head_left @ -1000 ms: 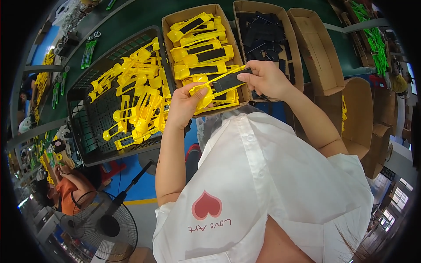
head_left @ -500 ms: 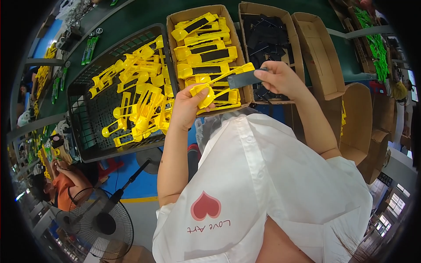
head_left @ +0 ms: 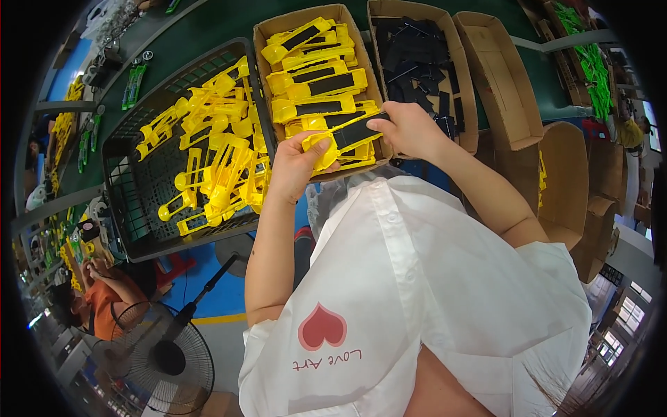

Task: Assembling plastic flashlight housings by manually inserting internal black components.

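Note:
My left hand [head_left: 295, 167] grips the round end of a yellow plastic part [head_left: 332, 142]. My right hand [head_left: 408, 128] presses a black flat insert [head_left: 356, 129] onto the same part. Both hands hover over the near end of a cardboard box [head_left: 262, 36] filled with yellow parts that carry black inserts. To the left, a black plastic crate [head_left: 132, 208] holds several loose yellow parts without inserts. To the right, a second cardboard box [head_left: 458, 62] holds black inserts.
Two open cardboard boxes [head_left: 504, 76] stand at the right, beside green parts [head_left: 590, 62] on the far bench. A floor fan [head_left: 163, 358] stands at lower left, next to a person in orange [head_left: 104, 292]. The bench top is dark green.
The view has shifted a little. My hands stay together on the yellow part, and the black insert now lies closer against it above the box's near end.

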Demonstrator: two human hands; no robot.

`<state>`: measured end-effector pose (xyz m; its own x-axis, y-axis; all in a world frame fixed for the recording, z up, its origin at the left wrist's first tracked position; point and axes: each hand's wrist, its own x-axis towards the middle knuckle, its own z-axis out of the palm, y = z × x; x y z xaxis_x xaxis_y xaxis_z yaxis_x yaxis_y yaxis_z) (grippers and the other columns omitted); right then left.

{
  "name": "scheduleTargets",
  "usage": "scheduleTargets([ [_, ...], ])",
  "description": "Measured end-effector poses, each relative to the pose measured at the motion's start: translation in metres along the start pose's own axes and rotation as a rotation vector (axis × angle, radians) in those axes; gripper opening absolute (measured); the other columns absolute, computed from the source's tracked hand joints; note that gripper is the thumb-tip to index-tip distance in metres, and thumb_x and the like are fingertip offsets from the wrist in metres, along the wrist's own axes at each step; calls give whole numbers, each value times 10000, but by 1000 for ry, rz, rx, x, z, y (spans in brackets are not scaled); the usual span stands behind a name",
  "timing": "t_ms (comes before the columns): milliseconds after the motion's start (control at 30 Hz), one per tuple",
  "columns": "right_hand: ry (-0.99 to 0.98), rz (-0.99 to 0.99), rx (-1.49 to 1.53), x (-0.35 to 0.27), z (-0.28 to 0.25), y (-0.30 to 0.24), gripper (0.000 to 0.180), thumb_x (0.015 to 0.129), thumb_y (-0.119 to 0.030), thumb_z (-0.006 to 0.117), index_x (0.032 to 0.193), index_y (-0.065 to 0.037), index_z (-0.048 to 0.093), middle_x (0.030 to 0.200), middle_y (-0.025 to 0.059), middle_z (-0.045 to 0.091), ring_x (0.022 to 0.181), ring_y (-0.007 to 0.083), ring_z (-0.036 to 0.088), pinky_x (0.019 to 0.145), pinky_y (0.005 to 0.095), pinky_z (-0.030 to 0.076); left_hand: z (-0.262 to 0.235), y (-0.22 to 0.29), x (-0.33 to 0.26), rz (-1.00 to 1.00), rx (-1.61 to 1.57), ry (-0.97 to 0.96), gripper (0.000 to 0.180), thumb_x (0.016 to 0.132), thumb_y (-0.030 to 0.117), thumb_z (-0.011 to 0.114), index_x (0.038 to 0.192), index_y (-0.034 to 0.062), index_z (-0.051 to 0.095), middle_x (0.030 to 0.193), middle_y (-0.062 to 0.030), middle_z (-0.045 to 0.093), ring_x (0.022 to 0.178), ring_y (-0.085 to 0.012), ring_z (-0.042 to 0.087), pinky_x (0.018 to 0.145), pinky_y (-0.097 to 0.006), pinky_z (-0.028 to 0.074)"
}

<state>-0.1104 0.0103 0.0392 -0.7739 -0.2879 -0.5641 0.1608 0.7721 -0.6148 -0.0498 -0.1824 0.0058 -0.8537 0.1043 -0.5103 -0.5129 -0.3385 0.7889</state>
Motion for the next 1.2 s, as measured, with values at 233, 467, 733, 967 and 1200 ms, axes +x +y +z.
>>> scheduleTargets([
  [233,100,-82,-142,12,-14,12,421,719,-387,644,861,-38,456,720,128,582,582,190,578,529,250,453,-14,-4,0,53,18,-74,188,782,91,582,942,-8,583,839,-140,608,709,-213,606,612,-288,522],
  [467,116,-187,-210,14,12,16,377,727,-316,651,898,-8,516,783,150,596,686,222,584,627,289,454,33,3,11,267,1581,121,302,725,327,588,671,30,585,654,-145,595,633,-289,587,600,-384,452],
  [733,230,-363,-13,16,14,31,504,739,-404,619,960,-25,371,833,146,552,725,259,566,646,292,453,34,-2,29,442,1308,71,241,735,268,609,739,29,584,701,-172,572,682,-313,566,613,-377,438],
  [967,-8,-347,911,19,-4,35,395,906,-383,312,1049,-41,449,748,61,556,520,107,487,469,195,386,4,5,48,108,-1091,-911,218,840,202,428,641,115,408,582,-18,387,598,-155,386,821,-378,370],
  [1200,294,-140,-327,3,30,132,164,789,-184,522,756,-24,531,715,136,566,694,308,543,616,367,431,8,-7,46,37,-1234,-918,260,826,331,448,649,142,435,636,-21,430,712,-178,420,755,-358,323],
])
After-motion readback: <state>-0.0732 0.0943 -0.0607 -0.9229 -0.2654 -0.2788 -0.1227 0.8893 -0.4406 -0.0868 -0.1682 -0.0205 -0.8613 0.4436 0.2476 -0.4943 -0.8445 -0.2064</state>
